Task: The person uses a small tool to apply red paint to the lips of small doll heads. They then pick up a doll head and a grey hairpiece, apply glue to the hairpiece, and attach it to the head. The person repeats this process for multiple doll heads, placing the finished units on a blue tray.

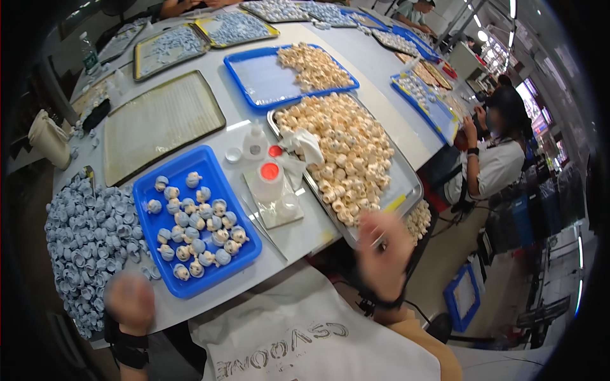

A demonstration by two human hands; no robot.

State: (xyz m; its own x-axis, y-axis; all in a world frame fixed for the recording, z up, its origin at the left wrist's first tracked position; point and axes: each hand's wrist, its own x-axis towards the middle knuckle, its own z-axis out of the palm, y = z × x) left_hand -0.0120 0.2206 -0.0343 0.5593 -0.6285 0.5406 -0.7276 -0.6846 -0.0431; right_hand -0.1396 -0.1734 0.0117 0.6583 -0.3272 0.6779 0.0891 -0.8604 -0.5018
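My left hand (131, 302) is by the near edge of a heap of small pale blue cup-shaped pieces (89, 235). Its fingers look curled in; whatever they may hold is hidden. My right hand (385, 257) is over the near end of a metal tray (412, 181) heaped with small cream head-shaped pieces (346, 149). Motion smears its fingers, so their grip cannot be read. Between the hands lies a blue tray (251, 260) with several small doll heads (206, 257), cream with pale blue caps.
A bottle with a red top (269, 174) stands on a small board beside a white bottle (255, 143) and crumpled tissue (305, 146). Metal tweezers (270, 238) lie near the table edge. Behind are a bare tray (165, 124) and a blue tray (254, 79). At right sits a person (499, 152).
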